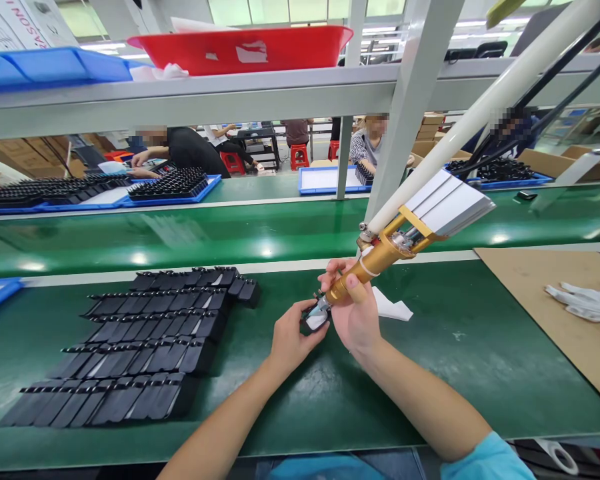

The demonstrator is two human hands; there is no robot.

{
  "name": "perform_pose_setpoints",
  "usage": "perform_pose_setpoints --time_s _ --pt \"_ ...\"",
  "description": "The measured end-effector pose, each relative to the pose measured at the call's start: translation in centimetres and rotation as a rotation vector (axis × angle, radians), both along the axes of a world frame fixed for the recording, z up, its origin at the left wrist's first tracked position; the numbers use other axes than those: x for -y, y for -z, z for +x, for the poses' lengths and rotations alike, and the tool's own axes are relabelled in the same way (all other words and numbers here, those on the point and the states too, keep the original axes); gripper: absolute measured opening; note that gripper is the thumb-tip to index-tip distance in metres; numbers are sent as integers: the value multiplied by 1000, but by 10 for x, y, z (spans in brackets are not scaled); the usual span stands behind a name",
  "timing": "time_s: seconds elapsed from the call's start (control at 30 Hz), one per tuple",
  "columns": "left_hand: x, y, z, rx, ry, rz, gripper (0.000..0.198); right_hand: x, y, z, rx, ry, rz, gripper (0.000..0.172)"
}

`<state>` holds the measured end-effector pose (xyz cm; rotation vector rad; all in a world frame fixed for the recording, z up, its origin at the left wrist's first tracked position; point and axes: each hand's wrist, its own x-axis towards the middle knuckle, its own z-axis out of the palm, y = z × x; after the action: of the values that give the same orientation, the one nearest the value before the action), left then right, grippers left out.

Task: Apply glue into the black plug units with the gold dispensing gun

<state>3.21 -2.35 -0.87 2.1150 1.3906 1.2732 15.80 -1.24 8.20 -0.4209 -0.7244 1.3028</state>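
Note:
My left hand is closed around a small black part with a pale inner face, held above the green work surface. My right hand grips a gold-coloured cylindrical tool, which slants down to the left. The tool's metal tip meets the black part between my hands; the exact contact is partly hidden by my fingers. A white hose-like arm and white sheets adjoin the tool's upper end. To the left, rows of black flat-topped parts lie on the green surface.
Behind my right hand lies a piece of white paper. White gloves rest on a cardboard sheet at the right. A metal shelf above carries a red basin. Across the green conveyor, co-workers sit near blue trays.

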Motion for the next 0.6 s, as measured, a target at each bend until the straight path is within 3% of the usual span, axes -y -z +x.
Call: perform_pose_setpoints --time_s 0.2,0.4,0.6 --pt "-2 0 -2 -40 -15 -12 32 -2 0 1 -35 -36 -7 26" --pt "-3 -4 -5 -24 -46 -265 33 -5 2 2 -37 -11 26 29" --pt "-14 -10 -18 -49 49 -385 26 -9 4 5 -65 10 83 33"
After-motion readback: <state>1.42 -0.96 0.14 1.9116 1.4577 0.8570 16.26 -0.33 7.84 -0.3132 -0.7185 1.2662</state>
